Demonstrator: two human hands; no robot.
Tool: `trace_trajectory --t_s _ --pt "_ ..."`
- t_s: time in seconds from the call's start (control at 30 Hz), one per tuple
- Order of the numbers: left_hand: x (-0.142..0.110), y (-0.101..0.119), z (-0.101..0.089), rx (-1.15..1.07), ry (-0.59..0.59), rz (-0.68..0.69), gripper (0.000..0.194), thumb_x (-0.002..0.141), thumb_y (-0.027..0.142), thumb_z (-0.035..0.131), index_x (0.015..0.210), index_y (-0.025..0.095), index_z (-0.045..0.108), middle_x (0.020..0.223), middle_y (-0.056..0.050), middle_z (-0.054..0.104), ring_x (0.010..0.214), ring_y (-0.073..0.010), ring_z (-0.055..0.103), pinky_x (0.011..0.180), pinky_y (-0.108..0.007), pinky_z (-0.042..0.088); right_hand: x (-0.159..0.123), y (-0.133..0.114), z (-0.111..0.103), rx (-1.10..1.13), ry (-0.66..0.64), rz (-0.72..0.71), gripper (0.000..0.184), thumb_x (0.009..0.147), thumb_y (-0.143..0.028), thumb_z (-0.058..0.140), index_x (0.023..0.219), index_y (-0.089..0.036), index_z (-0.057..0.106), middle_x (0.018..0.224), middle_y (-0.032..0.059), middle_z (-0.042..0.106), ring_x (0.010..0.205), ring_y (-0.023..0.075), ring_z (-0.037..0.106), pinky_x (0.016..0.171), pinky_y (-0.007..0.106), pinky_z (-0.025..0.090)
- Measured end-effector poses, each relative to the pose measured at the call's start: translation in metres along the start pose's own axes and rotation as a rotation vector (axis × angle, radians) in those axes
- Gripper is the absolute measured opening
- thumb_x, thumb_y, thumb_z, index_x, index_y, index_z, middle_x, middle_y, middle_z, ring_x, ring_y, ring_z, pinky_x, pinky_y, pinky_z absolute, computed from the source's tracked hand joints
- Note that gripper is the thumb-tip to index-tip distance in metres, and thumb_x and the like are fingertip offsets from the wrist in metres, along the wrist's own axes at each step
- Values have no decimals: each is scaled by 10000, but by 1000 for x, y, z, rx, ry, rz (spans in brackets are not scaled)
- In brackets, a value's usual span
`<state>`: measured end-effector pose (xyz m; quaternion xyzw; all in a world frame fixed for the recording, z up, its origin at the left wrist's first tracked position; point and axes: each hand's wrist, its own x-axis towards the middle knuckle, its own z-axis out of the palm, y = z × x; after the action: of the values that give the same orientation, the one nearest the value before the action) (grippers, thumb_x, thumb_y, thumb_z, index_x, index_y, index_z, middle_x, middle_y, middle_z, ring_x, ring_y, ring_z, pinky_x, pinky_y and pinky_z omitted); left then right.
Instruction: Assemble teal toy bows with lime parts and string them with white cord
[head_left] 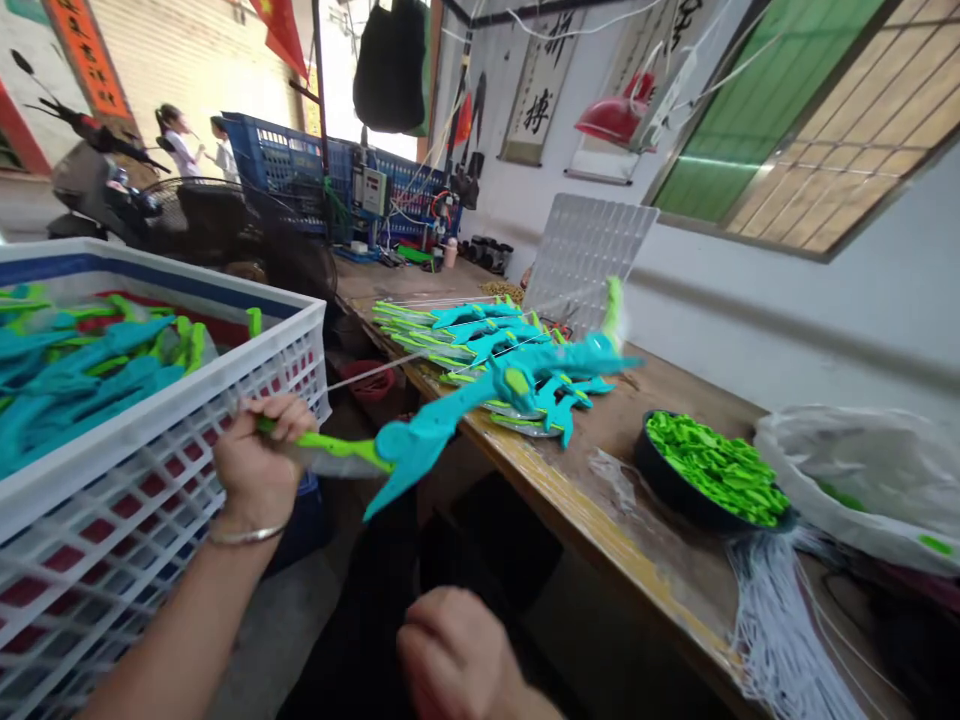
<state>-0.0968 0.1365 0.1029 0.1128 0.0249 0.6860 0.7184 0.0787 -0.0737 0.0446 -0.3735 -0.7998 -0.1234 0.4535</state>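
My left hand (259, 460) is closed around the green grip of a long turquoise and green toy bow (480, 400), held out level over the edge of the wooden bench (600, 520). The bow's far tip reaches over a stack of the same toy bows (480, 335) lying on the bench. My right hand (457, 655) sits low in front of me as a loose fist, fingers curled under; anything inside it is hidden. A thin bracelet circles my left wrist.
A white crate (157, 470) with several turquoise toy parts stands at my left. On the bench are a black bowl of green pieces (712, 470), a clear plastic bag (862, 480), white strings (780, 630) and a clear tray (585, 250). Blue crates, a fan, a scooter and two people are far back.
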Motion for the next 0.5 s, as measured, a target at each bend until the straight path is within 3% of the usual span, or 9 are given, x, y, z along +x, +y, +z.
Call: trace_trajectory --t_s 0.07,0.17,0.27,0.37,0.5 --pt "30 -6 11 -29 60 52 489 1096 334 244 656 196 408 545 39 457 399 -60 400 408 -171 390 -18 53 -31 -82 -158 56 255 1023 -114 379 1013 -135 633 917 97 678 794 181 641 680 299 538" --pt "83 -25 25 -15 55 112 529 1104 383 200 645 193 380 529 46 446 391 -55 369 409 -171 373 -56 144 -87 -371 -192 228 210 1042 -162 438 1026 -172 647 995 95 688 896 197 682 795 320 575" --pt "142 -55 36 25 57 128 512 1101 359 236 642 185 380 526 50 429 388 -52 335 405 -167 337 -103 214 -139 -596 -249 380 382 1093 -338 356 902 -197 655 896 76 674 745 183 692 642 286 567" --pt "200 -92 43 97 81 129 494 1093 344 259 639 187 379 533 45 417 382 -60 302 397 -176 307 -141 245 -164 -704 -269 549 452 1100 -433 317 903 -216 661 914 68 667 759 180 705 631 275 570" --pt "267 -139 42 249 151 161 470 1078 367 299 642 202 363 541 42 399 381 -76 287 391 -187 293 -158 249 -163 -774 -274 600 445 1104 -444 308 922 -219 646 957 70 662 773 171 706 629 256 567"
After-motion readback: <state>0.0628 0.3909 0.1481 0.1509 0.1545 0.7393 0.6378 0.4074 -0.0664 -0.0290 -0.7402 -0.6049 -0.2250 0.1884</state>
